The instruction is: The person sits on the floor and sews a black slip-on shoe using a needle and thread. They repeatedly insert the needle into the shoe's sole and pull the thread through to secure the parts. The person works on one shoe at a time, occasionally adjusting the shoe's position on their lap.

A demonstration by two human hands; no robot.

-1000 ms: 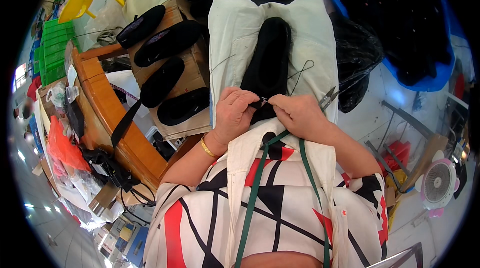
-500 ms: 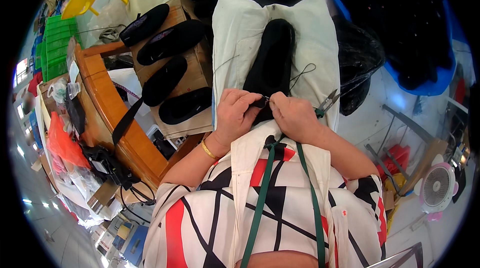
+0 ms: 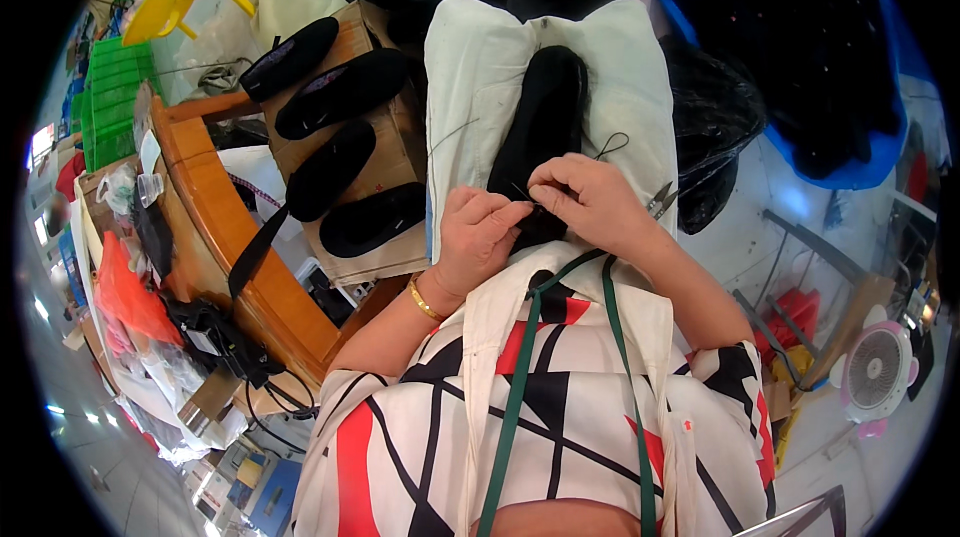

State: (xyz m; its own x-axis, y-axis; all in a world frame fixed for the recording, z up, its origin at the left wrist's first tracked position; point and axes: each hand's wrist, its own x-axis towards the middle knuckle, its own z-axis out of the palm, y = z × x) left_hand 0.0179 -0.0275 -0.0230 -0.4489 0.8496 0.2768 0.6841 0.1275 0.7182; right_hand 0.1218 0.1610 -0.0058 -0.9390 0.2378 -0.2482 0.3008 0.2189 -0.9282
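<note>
A black slip-on shoe (image 3: 545, 102) lies on a cream cloth pad (image 3: 460, 67) on my lap, toe pointing away from me. At its heel my left hand (image 3: 480, 234) is closed, thumb and forefinger pinching the shoe's edge. Just right of those fingertips, my right hand (image 3: 595, 202) is bent over the heel in a pinch; what it holds is too small to make out. A dark thread loop (image 3: 613, 144) curls on the pad beyond my right hand. Small scissors (image 3: 661, 200) lie at the pad's right edge, their handles hidden by my right arm.
Several black shoes (image 3: 345, 87) rest on a cardboard box (image 3: 375, 27) at the left, beside a wooden frame (image 3: 240, 237). Black plastic bagging (image 3: 710, 117) and a blue-rimmed container (image 3: 850, 177) of dark items stand at the right. A white fan (image 3: 877, 367) is farther right.
My right hand has risen slightly and turned over the heel, covering part of the thread loop. My left hand has stayed almost in place; its pinch has shifted a little.
</note>
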